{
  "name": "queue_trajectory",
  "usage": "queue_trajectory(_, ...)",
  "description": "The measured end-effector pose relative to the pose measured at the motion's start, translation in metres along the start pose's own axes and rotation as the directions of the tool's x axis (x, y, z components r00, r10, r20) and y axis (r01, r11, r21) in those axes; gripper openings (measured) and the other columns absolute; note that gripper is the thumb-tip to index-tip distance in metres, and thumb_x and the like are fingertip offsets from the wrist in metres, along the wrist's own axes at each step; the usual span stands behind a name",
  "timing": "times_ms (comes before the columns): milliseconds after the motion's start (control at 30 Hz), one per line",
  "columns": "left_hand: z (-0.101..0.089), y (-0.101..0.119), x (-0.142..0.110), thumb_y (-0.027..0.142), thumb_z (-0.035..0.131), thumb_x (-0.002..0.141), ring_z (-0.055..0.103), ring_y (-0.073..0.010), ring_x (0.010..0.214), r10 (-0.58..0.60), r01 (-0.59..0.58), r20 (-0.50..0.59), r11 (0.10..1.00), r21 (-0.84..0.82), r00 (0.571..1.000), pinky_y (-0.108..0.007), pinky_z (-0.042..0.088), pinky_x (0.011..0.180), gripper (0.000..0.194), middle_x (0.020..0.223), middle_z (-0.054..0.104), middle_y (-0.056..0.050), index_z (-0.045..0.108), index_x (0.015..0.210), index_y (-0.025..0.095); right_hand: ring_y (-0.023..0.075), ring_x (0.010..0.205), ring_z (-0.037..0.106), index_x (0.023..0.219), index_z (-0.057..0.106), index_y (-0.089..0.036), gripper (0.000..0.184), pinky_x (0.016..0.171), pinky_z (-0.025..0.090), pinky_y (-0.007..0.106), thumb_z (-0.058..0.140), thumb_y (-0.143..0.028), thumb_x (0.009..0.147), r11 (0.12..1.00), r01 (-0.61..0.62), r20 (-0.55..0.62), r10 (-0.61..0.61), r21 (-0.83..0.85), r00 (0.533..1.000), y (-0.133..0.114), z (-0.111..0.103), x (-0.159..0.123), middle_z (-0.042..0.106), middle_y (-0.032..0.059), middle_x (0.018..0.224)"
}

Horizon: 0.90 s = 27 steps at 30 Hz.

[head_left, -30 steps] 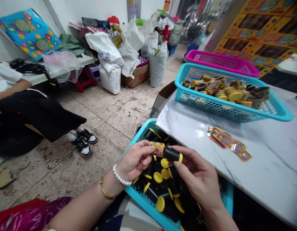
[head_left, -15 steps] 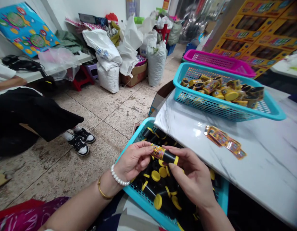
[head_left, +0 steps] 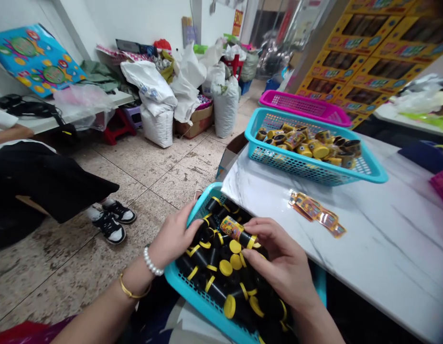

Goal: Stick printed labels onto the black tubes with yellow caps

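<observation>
My right hand (head_left: 278,258) pinches a small black bottle (head_left: 239,232) by its yellow-capped end. A colourful yellow sleeve label covers the bottle's far half. At the left side of a blue basket (head_left: 210,313), my left hand (head_left: 174,234) reaches over the bottles with thumb and fingers apart; its fingertips are partly hidden. Many black bottles with yellow caps (head_left: 226,267) lie loosely in this basket, below both hands. Flat printed sleeve labels (head_left: 316,213) lie in a small overlapping pile on the marbled table (head_left: 372,258).
Another blue basket (head_left: 314,174) on the table holds labelled bottles (head_left: 307,143). Behind it is a pink basket (head_left: 303,106), near stacked yellow boxes (head_left: 353,62). White sacks (head_left: 156,114) stand on the floor. A seated person's legs and shoes (head_left: 112,222) are at left.
My left hand has let go of the labelled bottle and moved left and down to the basket's side. My right hand keeps hold of the bottle. The view has shifted slightly.
</observation>
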<state>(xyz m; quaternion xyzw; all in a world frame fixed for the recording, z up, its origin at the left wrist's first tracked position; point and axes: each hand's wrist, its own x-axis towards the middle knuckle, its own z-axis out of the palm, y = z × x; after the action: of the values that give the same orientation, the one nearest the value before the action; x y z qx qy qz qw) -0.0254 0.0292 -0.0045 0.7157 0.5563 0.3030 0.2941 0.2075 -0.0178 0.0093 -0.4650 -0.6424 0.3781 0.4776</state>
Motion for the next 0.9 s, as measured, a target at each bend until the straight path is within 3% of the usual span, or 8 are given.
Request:
queue_trajectory(133, -0.01, -0.021, -0.02, 0.032, 0.044, 0.091, 0.067, -0.027, 0.078, -0.075, 0.053, 0.166, 0.99, 0.131, 0.983, -0.037, 0.049, 0.075, 0.048, 0.091, 0.073, -0.011, 0.046, 0.138, 0.022, 0.022, 0.102, 0.058, 0.103, 0.064, -0.025, 0.023, 0.081, 0.052, 0.033, 0.066, -0.018, 0.081, 1.0, 0.006, -0.021, -0.006, 0.017, 1.0, -0.004, -0.004, -0.002, 0.059, 0.0078, 0.107)
queue_trajectory(233, -0.015, -0.017, -0.034, 0.033, 0.05, 0.088, 0.061, -0.032, 0.106, -0.008, -0.001, 0.045, 0.981, 0.194, 0.999, -0.045, 0.045, 0.091, 0.051, 0.116, 0.067, -0.015, 0.047, 0.137, 0.02, 0.0227, 0.103, 0.058, 0.105, 0.064, -0.026, 0.025, 0.08, 0.053, 0.033, 0.066, -0.019, 0.081, 0.999, 0.008, -0.033, -0.006, 0.042, 0.999, -0.007, -0.006, 0.0, 0.059, 0.0082, 0.109)
queue_trajectory(333, -0.014, 0.007, -0.033, 0.035, 0.061, 0.082, 0.046, -0.0325, 0.126, 0.076, -0.071, -0.094, 0.996, 0.055, 0.993, -0.048, 0.037, 0.104, 0.058, 0.137, 0.052, -0.015, 0.046, 0.137, 0.021, 0.0217, 0.101, 0.059, 0.106, 0.065, -0.028, 0.026, 0.077, 0.053, 0.031, 0.065, -0.018, 0.082, 1.0, 0.019, 0.009, -0.019, -0.003, 1.0, -0.01, -0.003, 0.002, 0.058, 0.0075, 0.109)
queue_trajectory(433, -0.007, 0.031, -0.018, 0.038, 0.065, 0.08, 0.061, -0.0261, 0.103, -0.026, 0.091, 0.17, 0.916, -0.391, 0.985, -0.037, 0.052, 0.081, 0.057, 0.12, 0.061, -0.014, 0.05, 0.132, 0.021, 0.0198, 0.098, 0.06, 0.11, 0.064, -0.03, 0.03, 0.076, 0.053, 0.03, 0.063, -0.016, 0.083, 0.996, 0.061, 0.076, -0.056, -0.071, 0.996, -0.01, 0.001, 0.002, 0.056, 0.0065, 0.109)
queue_trajectory(500, -0.001, 0.039, -0.006, 0.04, 0.063, 0.081, 0.065, -0.0196, 0.079, 0.002, 0.297, 0.442, 0.738, -0.605, 0.897, -0.029, 0.053, 0.062, 0.045, 0.098, 0.066, -0.011, 0.057, 0.12, 0.018, 0.0199, 0.097, 0.06, 0.112, 0.063, -0.03, 0.033, 0.077, 0.054, 0.031, 0.064, -0.015, 0.082, 0.987, 0.091, 0.108, -0.077, -0.134, 0.991, -0.007, 0.002, 0.001, 0.056, 0.0068, 0.11)
queue_trajectory(567, 0.007, 0.038, 0.003, 0.037, 0.063, 0.081, 0.059, -0.0124, 0.061, 0.047, 0.422, 0.556, 0.599, -0.68, 0.83, -0.023, 0.048, 0.053, 0.033, 0.081, 0.065, -0.006, 0.062, 0.106, 0.016, 0.0202, 0.096, 0.061, 0.117, 0.06, -0.029, 0.039, 0.078, 0.054, 0.032, 0.065, -0.015, 0.081, 0.975, 0.094, 0.088, -0.078, -0.2, 0.993, -0.002, 0.003, -0.001, 0.057, 0.0073, 0.111)
queue_trajectory(700, 0.019, 0.035, 0.009, 0.027, 0.072, 0.074, 0.055, -0.0078, 0.057, -0.004, 0.472, 0.552, 0.522, -0.71, 0.834, -0.02, 0.046, 0.054, 0.027, 0.075, 0.063, -0.001, 0.063, 0.096, 0.015, 0.0209, 0.097, 0.063, 0.119, 0.057, -0.028, 0.043, 0.082, 0.054, 0.036, 0.066, -0.012, 0.08, 0.933, 0.167, 0.043, -0.162, -0.32, 0.986, 0.005, 0.003, -0.001, 0.062, 0.0071, 0.112)
queue_trajectory(900, 0.022, 0.044, 0.015, 0.03, 0.071, 0.075, 0.057, -0.0094, 0.061, -0.017, 0.436, 0.539, 0.611, -0.661, 0.842, -0.022, 0.048, 0.059, 0.036, 0.082, 0.067, -0.004, 0.063, 0.108, 0.016, 0.0206, 0.098, 0.064, 0.109, 0.064, -0.027, 0.034, 0.082, 0.054, 0.034, 0.067, -0.011, 0.079, 0.901, 0.254, 0.022, -0.264, -0.352, 0.964, 0.006, -0.001, 0.003, 0.065, 0.0072, 0.106)
